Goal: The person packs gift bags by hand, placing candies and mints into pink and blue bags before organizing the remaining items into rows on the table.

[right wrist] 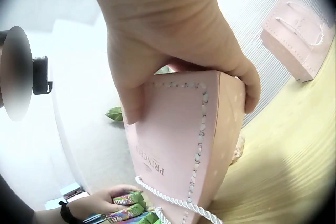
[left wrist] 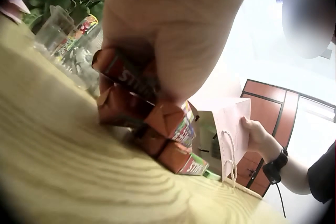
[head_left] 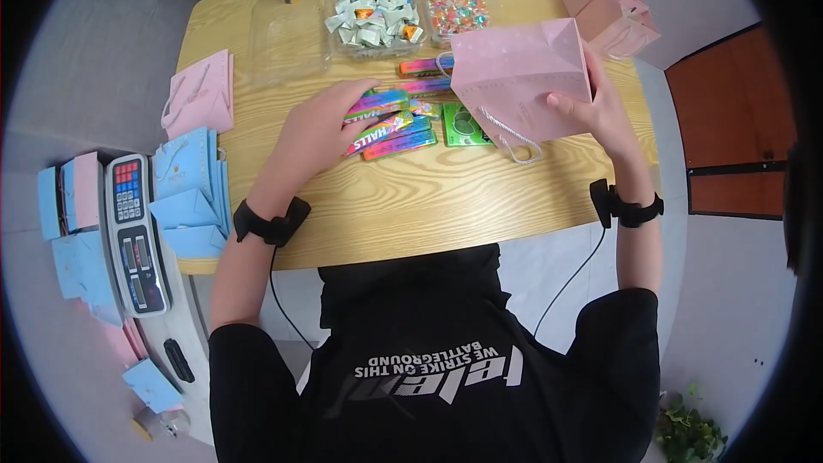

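Observation:
The left hand (head_left: pixel 319 133) curls over a pile of colourful HALLS candy packs (head_left: pixel 377 105) on the table. In the left wrist view its fingers grip at least one red-ended pack (left wrist: pixel 126 74), with other packs touching below. A pink paper bag (head_left: pixel 523 77) lies tilted in the right hand (head_left: pixel 604 111), which pinches its base between thumb and fingers; the bag's rope handles hang toward the candy. Beside the bag's opening is a green pack (head_left: pixel 463 125). The right wrist view shows the right hand (right wrist: pixel 168 40) around the bag's bottom end (right wrist: pixel 173 129).
Clear trays of wrapped white candies (head_left: pixel 377 13) and colourful candies (head_left: pixel 456 9) stand at the back. Pink bags (head_left: pixel 610 10) are at the back right. More pink (head_left: pixel 201 94) and blue bags (head_left: pixel 184 171) lie at the left, beside a scale (head_left: pixel 137 236).

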A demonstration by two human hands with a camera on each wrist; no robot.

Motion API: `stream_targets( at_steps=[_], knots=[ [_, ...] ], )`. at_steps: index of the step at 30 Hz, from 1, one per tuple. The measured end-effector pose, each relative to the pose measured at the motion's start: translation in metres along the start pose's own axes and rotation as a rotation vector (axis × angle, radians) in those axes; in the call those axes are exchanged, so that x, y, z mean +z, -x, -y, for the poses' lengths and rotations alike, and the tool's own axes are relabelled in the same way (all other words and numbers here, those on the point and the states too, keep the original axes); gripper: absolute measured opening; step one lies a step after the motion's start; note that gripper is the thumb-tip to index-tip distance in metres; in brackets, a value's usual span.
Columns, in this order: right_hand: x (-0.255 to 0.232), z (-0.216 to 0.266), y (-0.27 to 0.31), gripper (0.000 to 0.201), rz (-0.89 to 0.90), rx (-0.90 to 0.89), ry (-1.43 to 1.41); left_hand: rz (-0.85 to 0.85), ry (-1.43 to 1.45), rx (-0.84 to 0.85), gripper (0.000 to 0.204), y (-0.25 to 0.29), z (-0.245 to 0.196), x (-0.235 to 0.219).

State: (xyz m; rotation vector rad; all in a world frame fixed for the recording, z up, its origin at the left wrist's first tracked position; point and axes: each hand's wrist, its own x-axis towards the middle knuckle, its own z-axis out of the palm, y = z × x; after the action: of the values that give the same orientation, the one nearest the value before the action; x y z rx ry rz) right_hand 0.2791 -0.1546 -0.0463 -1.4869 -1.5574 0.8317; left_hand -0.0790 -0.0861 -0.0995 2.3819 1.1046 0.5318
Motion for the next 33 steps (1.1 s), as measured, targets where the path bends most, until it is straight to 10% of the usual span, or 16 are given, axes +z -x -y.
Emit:
stream_targets(
  at_steps=[33],
  knots=[
    [-0.104, -0.001, 0.016, 0.085, -0.054, 0.099, 0.48, 0.128, -0.145, 0.065, 0.054, -0.008, -0.013, -0.024]
  ],
)
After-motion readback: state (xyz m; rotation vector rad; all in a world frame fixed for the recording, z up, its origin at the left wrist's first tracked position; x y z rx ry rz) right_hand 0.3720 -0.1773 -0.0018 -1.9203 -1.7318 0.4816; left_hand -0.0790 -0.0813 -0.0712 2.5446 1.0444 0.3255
